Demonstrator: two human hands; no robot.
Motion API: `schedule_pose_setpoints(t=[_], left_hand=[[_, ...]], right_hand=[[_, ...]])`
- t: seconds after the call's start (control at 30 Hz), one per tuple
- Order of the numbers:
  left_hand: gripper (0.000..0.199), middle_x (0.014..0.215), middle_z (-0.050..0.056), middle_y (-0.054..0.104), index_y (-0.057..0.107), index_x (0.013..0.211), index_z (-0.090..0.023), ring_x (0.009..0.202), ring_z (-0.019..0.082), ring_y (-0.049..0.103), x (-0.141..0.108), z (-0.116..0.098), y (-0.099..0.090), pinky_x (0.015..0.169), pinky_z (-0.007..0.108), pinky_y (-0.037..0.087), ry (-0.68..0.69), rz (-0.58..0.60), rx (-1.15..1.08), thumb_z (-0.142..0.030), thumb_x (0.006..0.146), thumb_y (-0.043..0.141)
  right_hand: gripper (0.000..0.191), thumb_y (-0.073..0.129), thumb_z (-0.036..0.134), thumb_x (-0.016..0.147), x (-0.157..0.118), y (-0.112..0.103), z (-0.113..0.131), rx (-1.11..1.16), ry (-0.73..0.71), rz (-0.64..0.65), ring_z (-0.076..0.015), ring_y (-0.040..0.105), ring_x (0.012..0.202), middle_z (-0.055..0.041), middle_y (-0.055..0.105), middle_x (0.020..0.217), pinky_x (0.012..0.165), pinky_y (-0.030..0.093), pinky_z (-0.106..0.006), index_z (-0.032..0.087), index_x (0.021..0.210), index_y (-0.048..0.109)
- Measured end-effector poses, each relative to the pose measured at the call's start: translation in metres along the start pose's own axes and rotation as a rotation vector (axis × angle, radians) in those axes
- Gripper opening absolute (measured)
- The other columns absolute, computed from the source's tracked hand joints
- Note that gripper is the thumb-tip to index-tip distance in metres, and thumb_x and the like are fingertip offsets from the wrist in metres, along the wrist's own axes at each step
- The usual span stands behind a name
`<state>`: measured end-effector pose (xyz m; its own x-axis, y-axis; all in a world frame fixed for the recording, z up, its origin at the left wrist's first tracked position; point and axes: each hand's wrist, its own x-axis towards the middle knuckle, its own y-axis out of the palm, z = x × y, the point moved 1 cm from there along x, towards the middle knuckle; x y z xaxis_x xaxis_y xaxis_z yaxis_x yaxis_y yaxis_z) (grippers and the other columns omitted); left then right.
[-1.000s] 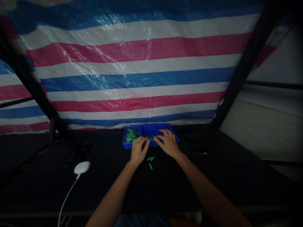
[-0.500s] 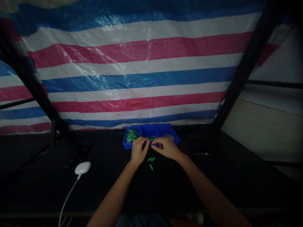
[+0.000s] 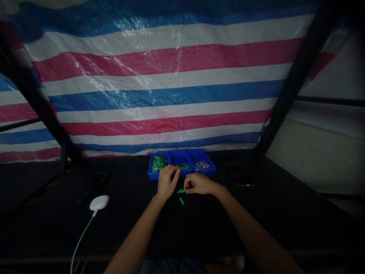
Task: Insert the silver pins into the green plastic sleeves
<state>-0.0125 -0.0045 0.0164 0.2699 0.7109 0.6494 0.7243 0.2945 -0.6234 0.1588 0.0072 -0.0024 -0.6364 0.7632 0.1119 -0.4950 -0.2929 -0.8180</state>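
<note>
My left hand (image 3: 167,180) is in front of the blue tray (image 3: 154,176), its fingers bent and thumb tip close to the index finger. Whatever it may pinch is too small and dark to make out. Low over the black table, my right hand (image 3: 201,183) has its fingers curled and slightly apart, the tips at a pair of small green plastic plugs (image 3: 181,191). Another green plug (image 3: 181,201) lies nearer me. Inside the tray's left section is a clear bag of green plugs (image 3: 159,163). Loose green plugs (image 3: 184,166) lie in the middle section, and metal screws (image 3: 202,165) in the right one.
To the left on the black table (image 3: 128,220) sits a white rounded device (image 3: 99,202) with a cable running toward me. A dark flat object (image 3: 244,185) with a bright edge lies right. Behind hangs a striped plastic sheet (image 3: 171,95) between black posts.
My right hand has come down and toward me, away from the left fingertips, to the green plugs on the table. The screws now show fully. My left hand has stayed almost still.
</note>
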Motion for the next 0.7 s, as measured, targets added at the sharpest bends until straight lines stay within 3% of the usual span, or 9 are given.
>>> schedule_pose_setpoints(t=[0.33, 0.7], left_hand=[[0.021, 0.081, 0.003, 0.062, 0.060, 0.086, -0.019, 0.078, 0.016, 0.055, 0.000, 0.000, 0.000, 0.076, 0.032, 0.037, 0.005, 0.008, 0.001, -0.031, 0.089, 0.042], [0.021, 0.080, 0.003, 0.063, 0.061, 0.085, -0.020, 0.079, 0.017, 0.056, -0.001, 0.001, 0.003, 0.075, 0.032, 0.037, 0.019, 0.057, 0.017, -0.031, 0.089, 0.044]], right_hand=[[0.013, 0.050, 0.030, 0.083, -0.003, -0.008, -0.005, 0.352, 0.072, -0.125, -0.0089, 0.055, 0.045, 0.0010, 0.063, 0.069, 0.047, 0.039, -0.020, 0.018, 0.089, 0.053], [0.014, 0.044, 0.030, 0.087, -0.002, -0.010, -0.001, 0.314, 0.031, -0.265, -0.0081, 0.054, 0.044, 0.0026, 0.061, 0.072, 0.046, 0.040, -0.020, 0.020, 0.096, 0.047]])
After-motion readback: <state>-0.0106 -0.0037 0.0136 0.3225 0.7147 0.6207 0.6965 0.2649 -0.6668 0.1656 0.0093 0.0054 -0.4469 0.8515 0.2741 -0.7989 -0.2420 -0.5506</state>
